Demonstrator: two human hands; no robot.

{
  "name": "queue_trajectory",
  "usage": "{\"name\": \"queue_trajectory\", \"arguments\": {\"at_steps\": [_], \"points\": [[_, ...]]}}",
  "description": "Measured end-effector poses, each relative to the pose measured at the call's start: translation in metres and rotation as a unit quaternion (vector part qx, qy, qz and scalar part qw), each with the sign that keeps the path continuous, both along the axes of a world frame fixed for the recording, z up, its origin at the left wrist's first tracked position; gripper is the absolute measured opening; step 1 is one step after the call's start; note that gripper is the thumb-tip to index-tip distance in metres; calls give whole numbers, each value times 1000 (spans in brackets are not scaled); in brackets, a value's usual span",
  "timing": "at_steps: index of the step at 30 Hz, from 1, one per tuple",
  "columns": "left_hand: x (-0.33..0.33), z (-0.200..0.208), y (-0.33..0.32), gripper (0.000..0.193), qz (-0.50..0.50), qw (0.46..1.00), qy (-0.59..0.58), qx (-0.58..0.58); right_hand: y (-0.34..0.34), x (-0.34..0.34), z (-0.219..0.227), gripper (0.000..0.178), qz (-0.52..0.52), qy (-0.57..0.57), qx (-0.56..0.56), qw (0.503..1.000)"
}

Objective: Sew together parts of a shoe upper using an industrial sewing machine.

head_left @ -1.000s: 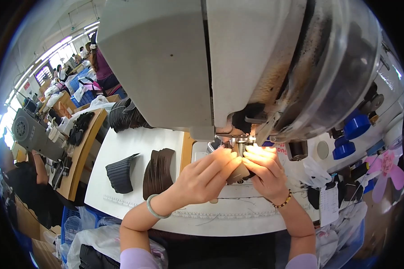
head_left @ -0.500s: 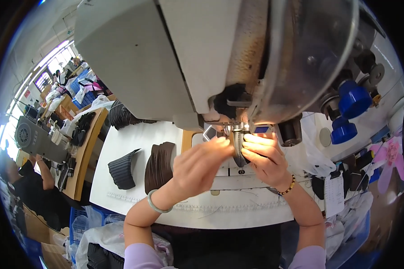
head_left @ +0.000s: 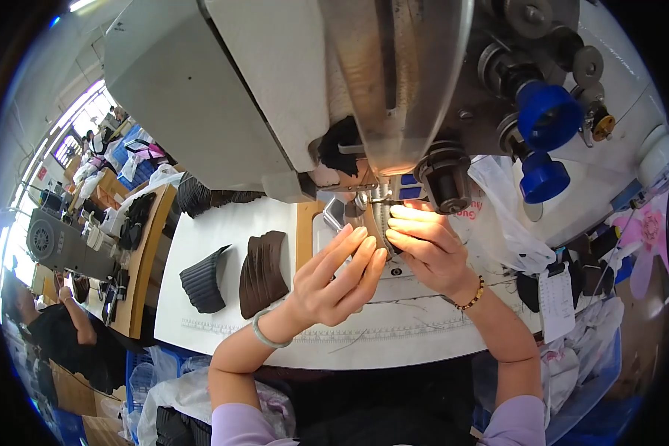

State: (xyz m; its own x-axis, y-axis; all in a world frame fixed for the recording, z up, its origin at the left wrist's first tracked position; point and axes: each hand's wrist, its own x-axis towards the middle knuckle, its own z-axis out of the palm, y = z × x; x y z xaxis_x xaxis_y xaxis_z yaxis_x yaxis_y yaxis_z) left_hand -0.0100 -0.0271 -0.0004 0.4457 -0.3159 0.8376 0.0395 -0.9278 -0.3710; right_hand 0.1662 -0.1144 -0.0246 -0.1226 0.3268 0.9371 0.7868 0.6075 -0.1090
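Observation:
Under the lit needle area of a grey sewing machine (head_left: 193,97), I hold a small curved strip (head_left: 375,227) of dark material with a brownish face. My left hand (head_left: 334,279) pinches its near left edge with the fingertips. On the other side, my right hand (head_left: 432,245) has its fingers closed on the strip's right edge, close to the presser foot (head_left: 380,195). The fingers hide part of the strip. Left of my hands, a ribbed black piece (head_left: 204,280) and a stack of pleated dark brown pieces (head_left: 263,273) lie on the white table (head_left: 230,338).
A printed ruler strip (head_left: 223,328) runs along the table's near edge. Blue knobs (head_left: 548,115) stick out from the machine at the right. Plastic bags (head_left: 513,223) lie beyond my right hand. A co-worker in black (head_left: 74,334) sits at the left by another machine.
My left hand's fingers have come down onto the strip's near left edge, and more of its brownish face shows. The view has shifted, so the machine appears farther left and higher.

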Motion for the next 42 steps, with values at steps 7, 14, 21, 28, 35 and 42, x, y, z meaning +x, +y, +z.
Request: {"name": "queue_trajectory", "arguments": {"at_steps": [7,14,21,28,35,42], "points": [[-3,5,-6,16,9,1000,28,10,1,-2,1,22,-23,-18,24,999],[-1,11,-7,18,12,999,39,17,-2,0,7,24,-35,-37,22,998],[-6,13,0,21,18,997,44,62,-13,28,-2,55,-83,87,-64,991],[-7,15,-2,19,8,997,52,59,-6,52,-17,62,64,221,-270,935],[-6,20,0,18,5,997,64,43,-7,49,-22,63,-4,175,-227,958],[-3,16,15,21,-17,998,40,-43,-5,42,-18,56,-76,164,-218,959]]}}
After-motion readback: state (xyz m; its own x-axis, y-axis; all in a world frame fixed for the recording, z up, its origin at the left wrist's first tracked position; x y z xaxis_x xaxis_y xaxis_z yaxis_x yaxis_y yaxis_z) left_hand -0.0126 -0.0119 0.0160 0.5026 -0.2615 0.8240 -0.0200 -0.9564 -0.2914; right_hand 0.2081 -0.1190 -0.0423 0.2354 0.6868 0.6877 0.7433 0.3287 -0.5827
